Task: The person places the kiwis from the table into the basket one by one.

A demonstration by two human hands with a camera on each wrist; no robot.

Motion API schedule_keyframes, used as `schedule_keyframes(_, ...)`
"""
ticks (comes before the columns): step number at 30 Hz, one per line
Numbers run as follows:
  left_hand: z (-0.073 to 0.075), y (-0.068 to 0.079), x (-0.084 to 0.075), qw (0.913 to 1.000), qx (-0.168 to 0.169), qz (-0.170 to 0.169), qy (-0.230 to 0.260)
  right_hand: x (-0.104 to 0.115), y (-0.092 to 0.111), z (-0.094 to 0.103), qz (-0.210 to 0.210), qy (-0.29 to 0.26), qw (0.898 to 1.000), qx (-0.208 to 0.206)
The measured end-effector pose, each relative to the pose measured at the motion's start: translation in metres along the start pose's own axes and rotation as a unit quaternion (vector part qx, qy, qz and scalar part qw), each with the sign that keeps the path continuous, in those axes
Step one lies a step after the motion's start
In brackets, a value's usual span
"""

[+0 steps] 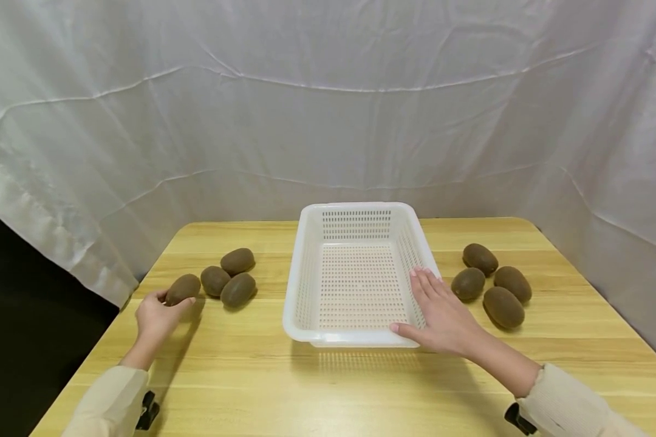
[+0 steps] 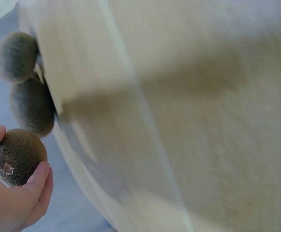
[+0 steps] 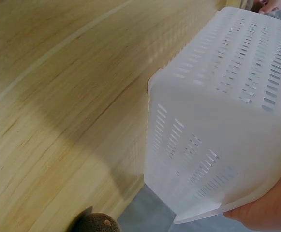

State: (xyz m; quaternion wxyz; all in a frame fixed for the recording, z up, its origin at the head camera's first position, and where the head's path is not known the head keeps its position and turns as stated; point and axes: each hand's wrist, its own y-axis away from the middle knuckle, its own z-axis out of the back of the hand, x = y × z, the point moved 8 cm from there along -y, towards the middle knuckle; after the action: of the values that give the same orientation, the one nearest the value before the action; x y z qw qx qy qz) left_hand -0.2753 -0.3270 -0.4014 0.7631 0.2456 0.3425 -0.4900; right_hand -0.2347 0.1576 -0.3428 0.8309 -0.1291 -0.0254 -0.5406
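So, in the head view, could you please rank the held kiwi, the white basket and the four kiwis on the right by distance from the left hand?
1. Held kiwi, in the left hand, far left.
2. White basket, centre.
3. Four kiwis on the right, beyond the basket.

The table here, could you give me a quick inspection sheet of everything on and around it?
Surface: wooden table, bare between the things.
Job's things: white perforated basket, nothing in it; four kiwis left, one of them the held kiwi; four kiwis right.
Clutter: nothing seen.
Hands: left hand holds its kiwi on the table; right hand rests flat on the basket's near right rim.
Cables: nothing seen.
Surroundings: white cloth backdrop; dark gap at left.
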Motion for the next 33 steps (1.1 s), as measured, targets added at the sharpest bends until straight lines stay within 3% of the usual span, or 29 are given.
schedule_keyframes(14, -0.006, 0.01, -0.03, 0.9972, 0.028, -0.054, 0.043, -0.004, -0.001, -0.001, -0.011, -0.002, 1.0, 0.014)
schedule_keyframes(19, -0.013, 0.011, -0.043, 0.9908, 0.058, -0.077, 0.095, -0.005, -0.002, 0.0, -0.02, -0.004, 1.0, 0.019)
schedule_keyframes(26, -0.023, 0.017, -0.059, 0.9809, 0.091, -0.11, 0.132, -0.005, -0.002, -0.001, -0.021, -0.003, 1.0, 0.021)
schedule_keyframes(33, -0.032, 0.024, -0.074, 0.9752, 0.12, -0.128, 0.135, -0.005, -0.002, -0.001, -0.013, 0.0, 1.0, 0.021)
